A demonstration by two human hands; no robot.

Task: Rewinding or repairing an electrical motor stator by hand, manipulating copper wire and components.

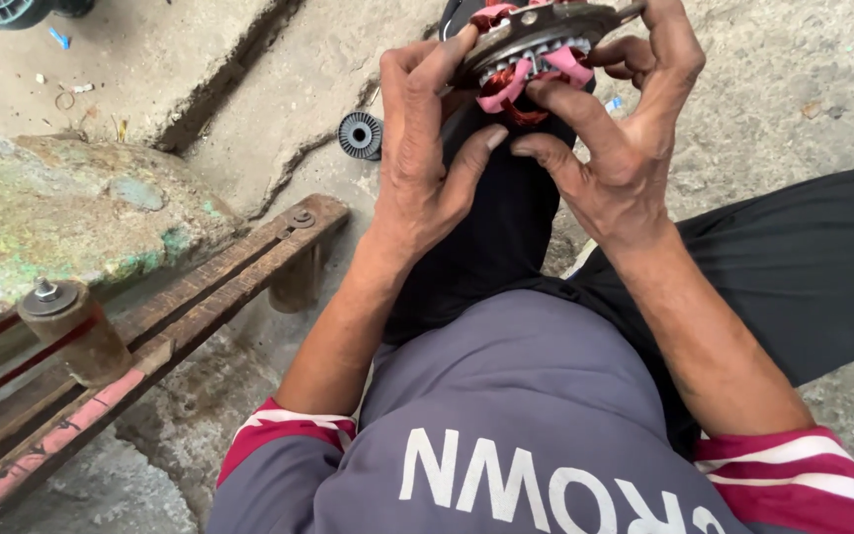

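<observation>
Item held: a round grey metal motor stator with copper windings and pink insulating strips (531, 49), raised above the person's black-trousered knee (501, 227) at the top edge of the head view. No container is in view; the stator's slotted ring holds reddish-brown copper coils, with pink strips folded out of the slots towards the person. Left hand (422, 148): closed around the stator's left rim, fingers curled up over the metal edge, thumb lying across below it towards the windings. Right hand (620, 129): closed on the right rim, upper fingers hooked over the far edge, forefinger pressing on a pink strip, thumb stretched beneath towards the left thumb. Both hands grip the same piece. Surroundings: a small round black ribbed part (360, 135) lies on the rough concrete floor (298, 89), left of the knee and well apart from the hands; a worn wooden frame with rusty bolts and red bands (165, 316) runs along the lower left beside a moss-stained concrete slab (61, 203). Cut off or unclear: the stator's far half leaves the frame at the top; its underside is hidden by the fingers; a dark round ribbed object (2, 10) at the top left corner is mostly out of frame and cannot be identified.
</observation>
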